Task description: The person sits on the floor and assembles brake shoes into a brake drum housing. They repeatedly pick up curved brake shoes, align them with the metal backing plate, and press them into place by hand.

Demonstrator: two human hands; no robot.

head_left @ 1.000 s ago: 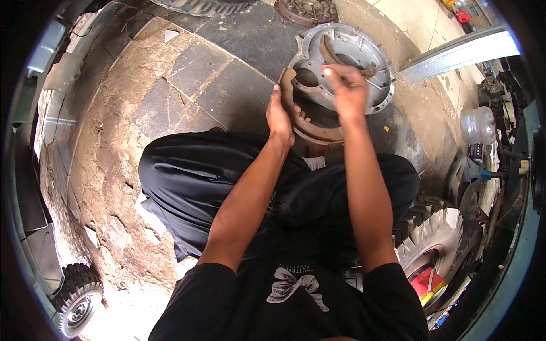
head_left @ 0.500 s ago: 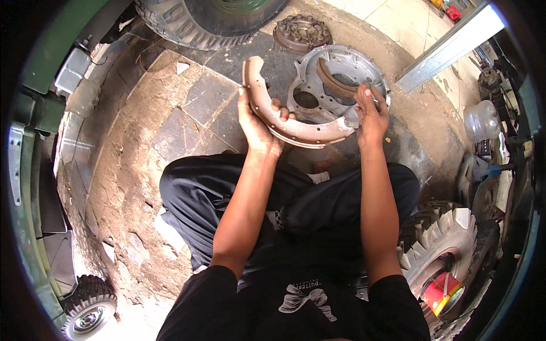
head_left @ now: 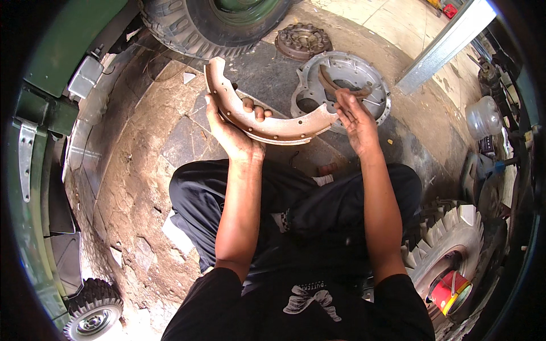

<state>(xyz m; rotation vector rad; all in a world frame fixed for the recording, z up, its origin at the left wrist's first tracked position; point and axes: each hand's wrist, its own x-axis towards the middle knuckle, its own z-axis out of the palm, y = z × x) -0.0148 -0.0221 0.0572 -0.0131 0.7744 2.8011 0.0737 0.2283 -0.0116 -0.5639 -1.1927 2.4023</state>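
A curved, rust-brown brake shoe (head_left: 273,126) with rivet holes along its face is held up over my lap. My left hand (head_left: 236,128) wraps around its left part, thumb on the outer side and fingertips showing over the inner edge. Beside the shoe's right end is my right hand (head_left: 359,125), its fingers stretched out; whether they touch the end is hard to tell. Beyond that hand, a round grey metal housing (head_left: 380,108) lies on the floor. Another curved brown piece (head_left: 330,82) rests on it, partly hidden by my fingers.
A round bolted clutch-like part (head_left: 303,41) lies behind the housing, near a large tyre (head_left: 196,31). A metal post (head_left: 443,48) stands at the far right. To the right are a clear plastic bottle (head_left: 483,118), a tyre (head_left: 449,244) and a red-yellow can (head_left: 449,291).
The brake shoe has moved left with my left hand. My right hand has shifted slightly left, its fingers more stretched out. The view has shifted a little.
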